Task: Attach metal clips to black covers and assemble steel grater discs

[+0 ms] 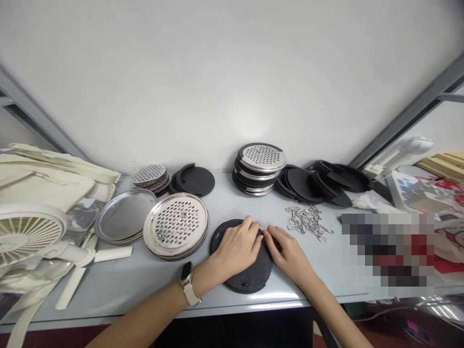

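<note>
A round black plastic disc (250,278) lies on the table before me. My left hand (239,241), with a watch on its wrist, rests over the disc, fingers curled together near its upper right edge. There my right hand (284,249) meets it, thumb and fingers pinched at the rim. A small shiny metal wire clip (261,228) shows between the fingertips of both hands, mostly covered by them. Right of the hands lies a loose heap of metal wire clips (308,221).
Perforated metal grater discs (177,224) and plain metal plates (125,215) lie left. Assembled graters (261,159) are stacked at the back, between black plastic discs (197,181) and black rims (340,179). A cream fan (29,237) stands far left.
</note>
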The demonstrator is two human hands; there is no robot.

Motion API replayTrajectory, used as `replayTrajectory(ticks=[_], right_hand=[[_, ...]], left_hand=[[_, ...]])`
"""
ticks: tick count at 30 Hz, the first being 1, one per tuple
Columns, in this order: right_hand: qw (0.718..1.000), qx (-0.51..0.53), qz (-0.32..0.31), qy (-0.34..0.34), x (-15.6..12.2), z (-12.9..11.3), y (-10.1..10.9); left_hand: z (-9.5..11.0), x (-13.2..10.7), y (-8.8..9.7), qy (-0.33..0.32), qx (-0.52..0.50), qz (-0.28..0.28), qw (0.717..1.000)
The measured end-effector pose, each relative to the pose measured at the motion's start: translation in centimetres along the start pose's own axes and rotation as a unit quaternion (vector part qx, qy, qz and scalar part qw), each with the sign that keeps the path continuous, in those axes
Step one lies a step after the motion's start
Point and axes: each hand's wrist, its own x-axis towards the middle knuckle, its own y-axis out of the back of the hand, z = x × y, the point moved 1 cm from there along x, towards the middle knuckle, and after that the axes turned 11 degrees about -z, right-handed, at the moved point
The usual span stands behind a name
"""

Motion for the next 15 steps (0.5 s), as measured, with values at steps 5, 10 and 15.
replayTrajectory(ticks=[5, 10, 15], right_hand=[[1.0, 0.002, -0.002, -0.003, -0.06, 0.21, -0.13], [1.0, -0.007, -0.005, -0.001, -0.29, 0.48, -0.2], [1.0, -0.016, 0.0, -0.004, 0.0, 0.57, -0.28]], left_hand=[[0.03, 0.04, -0.01, 0.003, 0.014, -0.003, 1.0], [-0.06, -0.07, -0.23, 0.01, 0.008, 0.014, 1.0], [-0.13, -0.12, -0.27, 0.008, 0.005, 0.013, 1.0]])
